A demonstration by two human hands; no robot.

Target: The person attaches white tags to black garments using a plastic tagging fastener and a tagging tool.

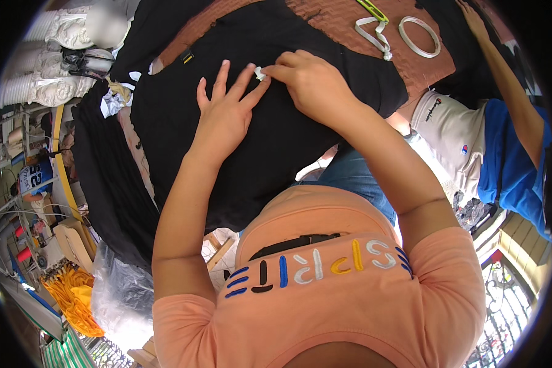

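Note:
A large black piece of cloth (270, 135) lies spread in front of me. My left hand (224, 122) rests on it with the fingers spread out. Its index finger and thumb come up to a small white piece (259, 73), too small to name for certain. From the other side my right hand (313, 83) pinches at this white piece with closed fingertips. A small dark tag with yellow marks (187, 57) sits on the cloth, to the left beyond my left hand.
The reddish-brown table cover (325, 15) holds a yellow-green tool (372, 9) with a white cord (381, 42) and a white ring (419, 37). At right, a co-worker's arm (509, 73) reaches over black cloth. Crumpled scraps (113, 101) lie left, near ornate white columns (58, 86).

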